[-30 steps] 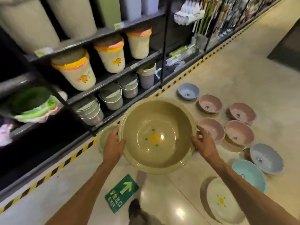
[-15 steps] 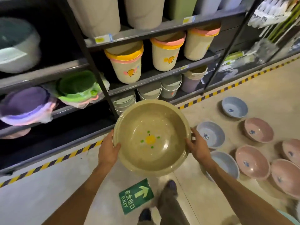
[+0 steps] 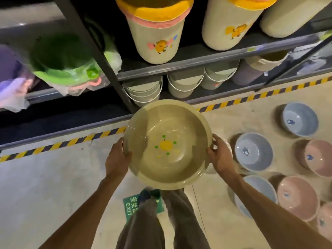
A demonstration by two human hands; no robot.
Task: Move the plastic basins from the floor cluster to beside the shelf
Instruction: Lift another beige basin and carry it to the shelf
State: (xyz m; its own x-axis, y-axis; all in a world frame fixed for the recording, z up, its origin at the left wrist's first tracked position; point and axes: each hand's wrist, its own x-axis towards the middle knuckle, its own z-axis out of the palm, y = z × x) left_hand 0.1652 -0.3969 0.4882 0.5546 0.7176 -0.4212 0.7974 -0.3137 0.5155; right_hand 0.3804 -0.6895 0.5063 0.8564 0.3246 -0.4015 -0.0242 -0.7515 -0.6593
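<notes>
A large beige basin (image 3: 168,123) with a yellow and green flower print on its bottom is held level above the floor, close to the foot of the dark shelf (image 3: 179,69). My left hand (image 3: 116,159) grips its left rim and my right hand (image 3: 220,156) grips its right rim. On the floor to the right lies a cluster of smaller basins: blue ones (image 3: 253,151) (image 3: 299,119) and pink ones (image 3: 318,157) (image 3: 298,196). My right forearm hides part of another blue basin (image 3: 258,186).
The shelf carries cream bins with yellow and pink rims (image 3: 156,33), stacked pails (image 3: 143,90) and bagged green tubs (image 3: 68,65). A yellow-black hazard stripe (image 3: 71,141) runs along the shelf base. A green exit sticker (image 3: 132,205) lies under my feet.
I have stepped closer to the shelf with the beige basin still in both hands; the view tilted down and left, so the floor basins shifted to the right edge.
</notes>
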